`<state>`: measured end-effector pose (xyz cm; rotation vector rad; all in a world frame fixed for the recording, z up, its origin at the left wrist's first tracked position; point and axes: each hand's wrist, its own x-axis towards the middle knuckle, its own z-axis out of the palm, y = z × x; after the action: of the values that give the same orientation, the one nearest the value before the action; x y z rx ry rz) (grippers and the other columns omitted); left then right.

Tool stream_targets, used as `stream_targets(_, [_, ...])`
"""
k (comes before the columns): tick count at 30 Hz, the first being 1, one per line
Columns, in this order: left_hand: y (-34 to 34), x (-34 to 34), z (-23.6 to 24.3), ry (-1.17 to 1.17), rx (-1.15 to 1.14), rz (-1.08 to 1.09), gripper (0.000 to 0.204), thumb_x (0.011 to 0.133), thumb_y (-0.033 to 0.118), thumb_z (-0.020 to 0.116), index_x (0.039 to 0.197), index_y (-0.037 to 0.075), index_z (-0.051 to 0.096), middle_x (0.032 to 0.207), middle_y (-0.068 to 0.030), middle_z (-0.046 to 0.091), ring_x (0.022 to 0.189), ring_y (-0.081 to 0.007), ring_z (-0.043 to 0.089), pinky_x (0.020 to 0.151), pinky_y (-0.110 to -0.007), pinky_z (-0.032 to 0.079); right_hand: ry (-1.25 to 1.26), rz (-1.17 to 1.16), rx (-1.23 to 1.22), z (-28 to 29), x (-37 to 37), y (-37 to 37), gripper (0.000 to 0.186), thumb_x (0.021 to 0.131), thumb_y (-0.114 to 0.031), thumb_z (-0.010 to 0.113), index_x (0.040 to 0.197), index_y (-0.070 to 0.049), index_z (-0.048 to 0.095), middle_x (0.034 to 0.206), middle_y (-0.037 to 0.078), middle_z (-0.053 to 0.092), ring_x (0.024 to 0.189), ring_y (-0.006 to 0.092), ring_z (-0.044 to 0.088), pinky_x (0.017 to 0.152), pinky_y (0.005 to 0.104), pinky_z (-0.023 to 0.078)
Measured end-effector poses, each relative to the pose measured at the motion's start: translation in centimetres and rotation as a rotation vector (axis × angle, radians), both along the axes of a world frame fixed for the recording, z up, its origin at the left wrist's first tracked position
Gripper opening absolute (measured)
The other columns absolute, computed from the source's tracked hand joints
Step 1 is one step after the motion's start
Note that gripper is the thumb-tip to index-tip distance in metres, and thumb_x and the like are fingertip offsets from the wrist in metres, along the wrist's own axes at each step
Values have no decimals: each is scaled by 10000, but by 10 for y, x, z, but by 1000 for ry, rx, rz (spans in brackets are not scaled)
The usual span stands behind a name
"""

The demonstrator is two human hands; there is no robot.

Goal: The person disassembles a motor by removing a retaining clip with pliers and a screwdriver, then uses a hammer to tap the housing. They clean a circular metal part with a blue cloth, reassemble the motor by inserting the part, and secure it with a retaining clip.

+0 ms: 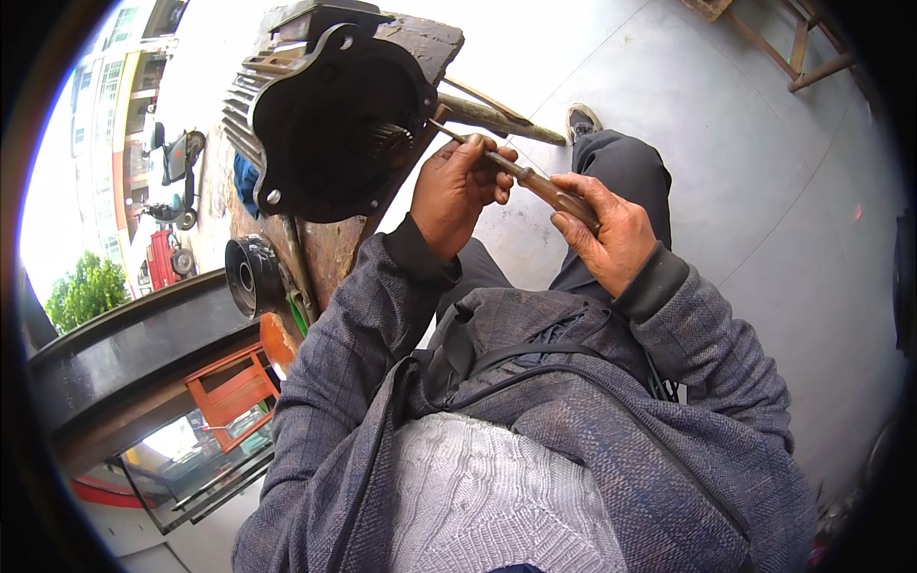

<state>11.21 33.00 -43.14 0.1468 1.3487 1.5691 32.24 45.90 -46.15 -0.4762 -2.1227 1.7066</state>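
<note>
My right hand (pixel 613 234) grips the wooden handle of a slim metal tool (pixel 534 181), which looks like a screwdriver. My left hand (pixel 451 199) has thumb and fingers closed on the tool's narrow shaft, whose tip points up-left beside a large finned metal housing (pixel 320 124). The housing lies on a worn wooden bench (pixel 420 40), its black flanged face with bolt holes turned toward me and a small toothed or ribbed piece (pixel 392 138) inside it. Whether the tip touches the housing I cannot tell.
A black cylindrical part (pixel 250 275) and rods sit at the bench's lower left. A wooden pole (pixel 506 119) juts rightward from the bench. My legs are below my hands on a pale tiled floor. A wooden frame (pixel 802 53) stands upper right; scooters (pixel 179 158) are outside at left.
</note>
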Motion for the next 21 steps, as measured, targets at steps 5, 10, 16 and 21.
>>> stream_targets(5, [-3, -4, -8, 55, -55, 12, 297, 1147, 299, 521, 1091, 18, 599, 1057, -191, 735, 805, -209, 712, 684, -341, 598, -51, 2, -14, -15, -9, 1, 370, 1089, -255, 643, 1337, 20, 635, 901, 107, 694, 756, 149, 676, 715, 313, 575])
stream_targets(10, [-5, -9, -7, 76, -69, 34, 305, 1143, 304, 533, 1081, 15, 606, 1044, -192, 736, 784, -205, 722, 660, -335, 606, -117, 71, -246, -18, -16, 0, 377, 1096, -283, 625, 1301, 30, 664, 878, 155, 724, 771, 232, 729, 722, 354, 592])
stream_targets(16, [-4, -14, -2, 61, -77, -42, 275, 1156, 288, 496, 1125, 34, 598, 1095, -179, 713, 841, -206, 695, 743, -366, 574, -101, 94, -370, -17, -17, 2, 374, 1144, -276, 550, 1371, 8, 638, 775, -1, 611, 581, 33, 517, 531, 209, 455])
stream_targets(21, [-5, -15, -4, 65, -53, -38, 281, 1159, 288, 485, 1136, 29, 592, 1107, -184, 709, 847, -209, 701, 751, -360, 585, -104, 102, -380, -20, -18, 1, 382, 1145, -282, 548, 1371, 15, 632, 771, -4, 601, 576, 30, 507, 530, 210, 452])
